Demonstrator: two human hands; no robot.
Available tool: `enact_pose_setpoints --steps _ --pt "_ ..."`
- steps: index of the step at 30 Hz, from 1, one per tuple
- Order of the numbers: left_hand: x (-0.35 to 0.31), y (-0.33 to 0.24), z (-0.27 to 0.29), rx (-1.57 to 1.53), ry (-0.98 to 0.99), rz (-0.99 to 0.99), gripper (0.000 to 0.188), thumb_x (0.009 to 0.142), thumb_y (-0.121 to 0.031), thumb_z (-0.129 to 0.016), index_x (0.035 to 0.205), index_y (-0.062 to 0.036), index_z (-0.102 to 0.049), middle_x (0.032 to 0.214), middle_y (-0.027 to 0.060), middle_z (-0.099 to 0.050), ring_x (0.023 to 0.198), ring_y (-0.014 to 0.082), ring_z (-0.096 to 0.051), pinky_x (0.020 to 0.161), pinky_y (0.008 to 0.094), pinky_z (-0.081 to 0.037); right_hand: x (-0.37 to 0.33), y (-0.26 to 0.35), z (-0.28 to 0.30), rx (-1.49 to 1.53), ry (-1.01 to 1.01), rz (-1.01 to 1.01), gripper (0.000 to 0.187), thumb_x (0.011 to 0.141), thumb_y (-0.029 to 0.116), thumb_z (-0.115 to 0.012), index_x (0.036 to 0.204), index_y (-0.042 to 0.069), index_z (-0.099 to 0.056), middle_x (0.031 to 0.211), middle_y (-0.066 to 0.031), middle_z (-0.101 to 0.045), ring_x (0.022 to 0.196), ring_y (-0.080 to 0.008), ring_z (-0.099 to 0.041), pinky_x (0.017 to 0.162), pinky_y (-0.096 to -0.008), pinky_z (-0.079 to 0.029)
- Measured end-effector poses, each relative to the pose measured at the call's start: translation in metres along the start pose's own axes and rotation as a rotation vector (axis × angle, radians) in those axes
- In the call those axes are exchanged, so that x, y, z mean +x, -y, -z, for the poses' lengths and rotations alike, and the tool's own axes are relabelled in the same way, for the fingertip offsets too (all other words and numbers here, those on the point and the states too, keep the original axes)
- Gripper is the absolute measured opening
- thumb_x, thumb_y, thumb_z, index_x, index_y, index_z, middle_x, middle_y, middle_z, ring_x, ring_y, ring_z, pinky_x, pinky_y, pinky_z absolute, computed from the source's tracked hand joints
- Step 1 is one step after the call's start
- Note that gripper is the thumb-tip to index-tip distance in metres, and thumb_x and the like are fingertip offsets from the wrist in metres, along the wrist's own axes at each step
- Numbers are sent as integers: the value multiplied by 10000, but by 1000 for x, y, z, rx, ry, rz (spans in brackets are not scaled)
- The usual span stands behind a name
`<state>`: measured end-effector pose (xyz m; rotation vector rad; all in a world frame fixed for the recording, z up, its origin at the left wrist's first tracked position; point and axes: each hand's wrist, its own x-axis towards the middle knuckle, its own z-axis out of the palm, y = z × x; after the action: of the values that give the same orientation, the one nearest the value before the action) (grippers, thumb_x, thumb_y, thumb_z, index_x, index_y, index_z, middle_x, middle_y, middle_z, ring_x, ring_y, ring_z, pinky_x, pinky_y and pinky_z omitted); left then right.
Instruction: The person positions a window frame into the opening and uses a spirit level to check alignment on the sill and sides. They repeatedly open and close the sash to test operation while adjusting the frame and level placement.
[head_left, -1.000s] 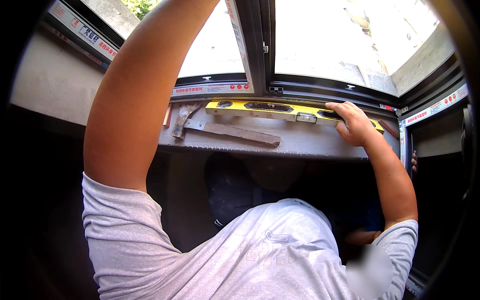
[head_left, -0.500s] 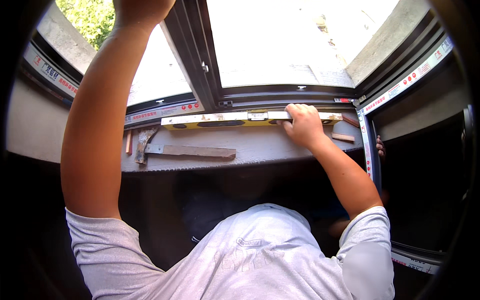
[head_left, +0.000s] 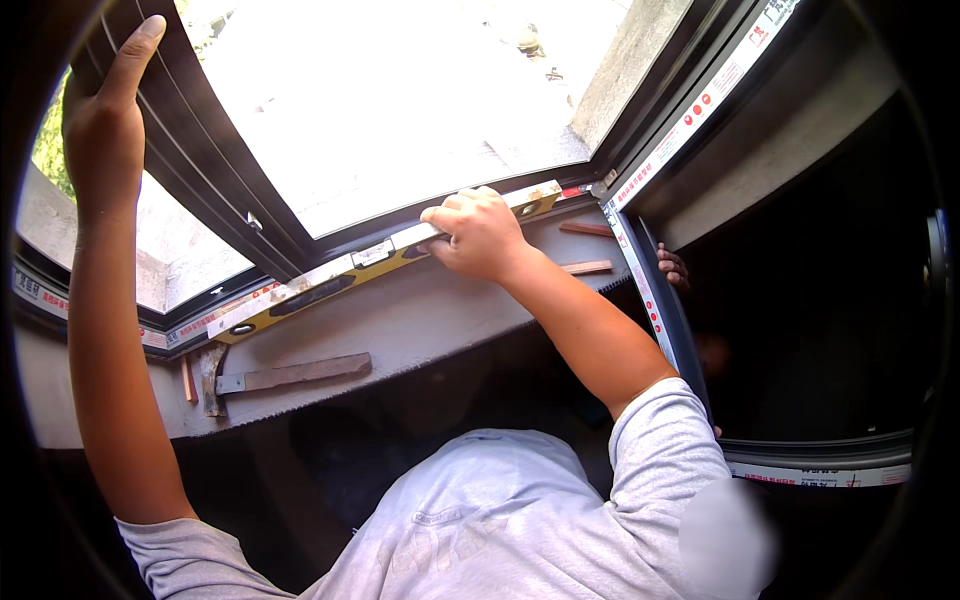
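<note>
Right hand (head_left: 478, 235): is gripping the spirit level (head_left: 372, 254) right of its middle.
Left hand (head_left: 106, 142): is resting on the dark window post (head_left: 205, 140), thumb extended; the post is hiding the fingers, so their closure cannot be told.
Spirit level: is running along the lower window frame (head_left: 365, 232).
Hammer (head_left: 305, 373): is lying on the sill (head_left: 450, 310), head leftward.
Co-worker's hand (head_left: 672, 266): is showing beside the side frame (head_left: 641, 270).

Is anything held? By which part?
The right hand holds a yellow spirit level right of its middle; the left hand touches a window post, grip unclear.
</note>
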<state>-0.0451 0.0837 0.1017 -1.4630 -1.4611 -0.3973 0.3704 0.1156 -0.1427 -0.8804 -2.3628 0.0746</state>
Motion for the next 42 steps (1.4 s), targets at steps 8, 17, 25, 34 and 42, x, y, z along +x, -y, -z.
enact_pose_setpoints --steps 8,17,25,34,42 --pt "-3 36 -31 -63 -117 -165 687 1012 135 -582 1591 -235 -573 1500 -12 -691 930 164 -756 889 265 -617 5 -7 9 -102 219 33 498 762 454 -903 1095 135 -716 972 -49 -706 1031 -270 -684 930 -432 -506" --pt "-4 40 -25 4 -71 -154 686 1014 124 -593 1584 -256 -591 1443 -34 -727 569 84 -539 573 222 -517 13 -10 0 -162 193 19 481 746 453 -898 1007 105 -692 951 -57 -697 999 -276 -691 903 -445 -534" --pt "20 -67 51 -924 -249 289 381 971 -149 -672 1337 -48 -654 1124 84 -732 925 203 -641 863 349 -526 11 -13 -6 -168 124 71 467 691 384 -938 932 101 -656 910 -67 -688 943 -291 -692 835 -437 -535" --pt "21 -89 72 -1303 -252 510 408 956 -207 -690 1290 25 -650 1119 108 -698 1035 220 -668 950 370 -529 17 -12 -5 -150 118 61 460 682 386 -935 882 94 -641 890 -80 -681 902 -298 -695 770 -445 -557" --pt "22 -85 70 -1291 -233 461 345 960 -207 -693 1229 9 -686 1063 84 -704 993 205 -664 918 354 -527 16 -14 -2 -191 173 95 455 722 421 -907 902 94 -646 885 -68 -675 903 -275 -691 799 -420 -559"
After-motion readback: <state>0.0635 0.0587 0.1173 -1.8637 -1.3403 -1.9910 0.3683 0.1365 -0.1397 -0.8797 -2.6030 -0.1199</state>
